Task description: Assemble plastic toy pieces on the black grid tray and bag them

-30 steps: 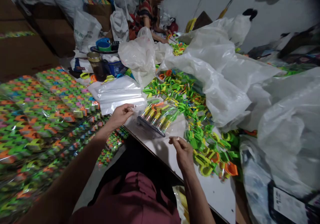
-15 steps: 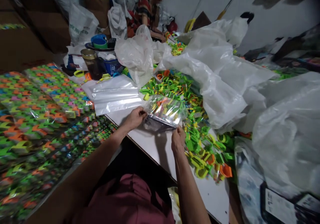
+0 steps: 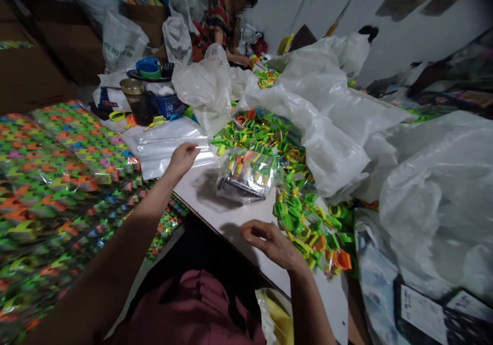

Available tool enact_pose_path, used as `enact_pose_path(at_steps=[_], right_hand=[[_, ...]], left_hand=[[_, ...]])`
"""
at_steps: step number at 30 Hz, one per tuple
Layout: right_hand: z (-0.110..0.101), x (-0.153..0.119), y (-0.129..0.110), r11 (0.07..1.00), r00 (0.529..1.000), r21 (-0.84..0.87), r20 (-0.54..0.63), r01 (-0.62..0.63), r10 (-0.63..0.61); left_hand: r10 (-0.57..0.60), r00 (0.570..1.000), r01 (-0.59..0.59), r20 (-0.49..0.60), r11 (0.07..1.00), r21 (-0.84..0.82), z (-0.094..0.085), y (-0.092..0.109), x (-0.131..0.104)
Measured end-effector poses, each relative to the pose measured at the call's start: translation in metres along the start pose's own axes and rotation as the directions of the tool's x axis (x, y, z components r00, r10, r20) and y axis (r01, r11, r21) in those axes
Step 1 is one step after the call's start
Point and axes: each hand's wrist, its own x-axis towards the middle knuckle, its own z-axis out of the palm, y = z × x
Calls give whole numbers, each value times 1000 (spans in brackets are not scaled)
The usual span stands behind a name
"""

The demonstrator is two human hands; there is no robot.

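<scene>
1. We see the clear packet (image 3: 248,175) on the white tabletop (image 3: 208,193), between our hands and beside the loose toy pile (image 3: 269,134); its crinkled film shows green, orange and yellow pieces above a dark edge.
2. Our left hand (image 3: 185,157) curls over the flat plastic sleeves (image 3: 165,145); we cannot tell if it grips one.
3. Our right hand (image 3: 267,240) is released, fingers loosely bent near the packet.
4. We see green characters on a white bag (image 3: 123,42), too blurred to read.

Dim room, glare on shiny plastic, soft shadows, blurred stretched edges
</scene>
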Motion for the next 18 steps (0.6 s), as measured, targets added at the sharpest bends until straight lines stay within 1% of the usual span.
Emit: enact_pose_path(at_steps=[1, 2, 3, 4, 5, 6, 7, 8, 9, 10, 11, 12, 13, 15, 16, 17, 18], right_hand=[[5, 8, -20, 995, 991, 36, 98, 88, -91], [10, 22, -39, 984, 973, 68, 152, 164, -173], [13, 38, -54, 971, 953, 91, 189, 223, -237], [15, 54, -65, 957, 937, 110, 201, 268, -285], [15, 69, -71, 947, 927, 122, 201, 296, -316], [12, 78, -69, 944, 925, 122, 198, 305, -324], [8, 83, -62, 949, 931, 113, 191, 293, -310], [4, 80, -49, 960, 945, 102, 179, 259, -274], [0, 72, -32, 974, 963, 102, 162, 201, -216], [-1, 58, -13, 984, 980, 127, 139, 124, -141], [1, 41, 6, 980, 993, 193, 97, 40, -60], [6, 22, 23, 954, 999, 296, 49, -35, 21], [14, 4, 37, 907, 995, 414, -12, -83, 97], [36, -26, 54, 809, 975, 577, -96, -109, 200], [48, -36, 57, 780, 966, 617, -121, -105, 226], [60, -43, 57, 765, 962, 635, -133, -102, 238], [70, -47, 55, 758, 960, 645, -136, -101, 243]], left_hand=[[77, 997, -77, -6, 997, 25, 9, 18, 7], [175, 983, -178, 49, 982, 62, 23, 36, 12], [321, 937, -344, 142, 918, 196, 41, 53, 15], [391, 865, -484, 316, 818, 312, 60, 67, 17], [373, 806, -561, 460, 730, 390, 79, 77, 16], [336, 772, -597, 540, 675, 433, 94, 84, 13], [289, 751, -615, 594, 634, 469, 105, 88, 9], [266, 746, -620, 610, 610, 493, 110, 89, 2], [277, 740, -636, 613, 586, 503, 110, 88, -8], [312, 722, -667, 617, 551, 501, 105, 84, -20], [368, 693, -707, 620, 517, 483, 97, 78, -36], [441, 648, -755, 622, 484, 443, 86, 70, -54], [506, 598, -797, 621, 454, 398, 73, 61, -75], [629, 490, -869, 603, 407, 282, 47, 36, -121], [662, 449, -889, 601, 400, 223, 35, 23, -143], [678, 432, -892, 595, 420, 170, 23, 9, -163], [670, 462, -865, 581, 484, 130, 12, -4, -178]])
